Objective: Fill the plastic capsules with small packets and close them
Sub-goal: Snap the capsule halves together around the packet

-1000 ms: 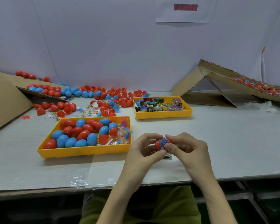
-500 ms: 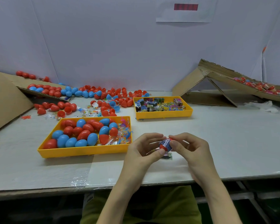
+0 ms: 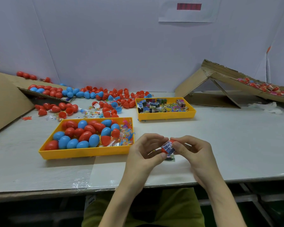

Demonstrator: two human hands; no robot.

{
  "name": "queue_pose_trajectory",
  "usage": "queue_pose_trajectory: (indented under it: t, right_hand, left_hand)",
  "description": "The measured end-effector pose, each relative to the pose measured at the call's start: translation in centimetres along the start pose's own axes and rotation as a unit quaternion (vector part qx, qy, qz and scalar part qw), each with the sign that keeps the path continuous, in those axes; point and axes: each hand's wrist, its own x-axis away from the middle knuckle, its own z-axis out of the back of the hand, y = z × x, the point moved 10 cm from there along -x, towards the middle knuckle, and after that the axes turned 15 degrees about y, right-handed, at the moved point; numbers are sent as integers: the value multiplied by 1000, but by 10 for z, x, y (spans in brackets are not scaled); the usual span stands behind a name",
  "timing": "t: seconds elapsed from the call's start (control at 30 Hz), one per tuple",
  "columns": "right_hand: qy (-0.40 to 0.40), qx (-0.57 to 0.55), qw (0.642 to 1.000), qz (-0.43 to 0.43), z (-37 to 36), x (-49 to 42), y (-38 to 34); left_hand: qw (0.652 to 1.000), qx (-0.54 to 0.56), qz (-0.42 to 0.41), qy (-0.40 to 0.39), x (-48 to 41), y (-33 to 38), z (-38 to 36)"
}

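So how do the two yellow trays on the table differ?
The near tray holds red and blue capsules; the far tray holds small printed packets. The near tray sits front left; the far tray sits farther back and right. Both are shallow, rectangular and yellow.

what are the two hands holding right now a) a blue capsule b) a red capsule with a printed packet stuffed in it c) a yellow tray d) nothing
b: the left hand and the right hand both pinch a red capsule above the table, and a printed packet shows at its opening.
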Motion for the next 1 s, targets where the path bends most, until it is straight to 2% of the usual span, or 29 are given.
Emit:
queue_pose_trajectory:
  t: [0.2, 0.37, 0.6, 1.0]
  right_hand:
    - [-6, 2, 1000, 5, 0, 1, -2]
    - [1, 0, 1000, 7, 1, 1, -1]
    - [1, 18, 1000, -5, -1, 1, -2]
    - [6, 21, 1000, -4, 2, 1, 1]
  left_hand:
    - [1000, 11, 6, -6, 0, -1, -1]
    - [1000, -25, 19, -6, 0, -4, -3]
    - [998, -62, -18, 2, 2, 0, -2]
    - [997, -68, -23, 0, 3, 0, -2]
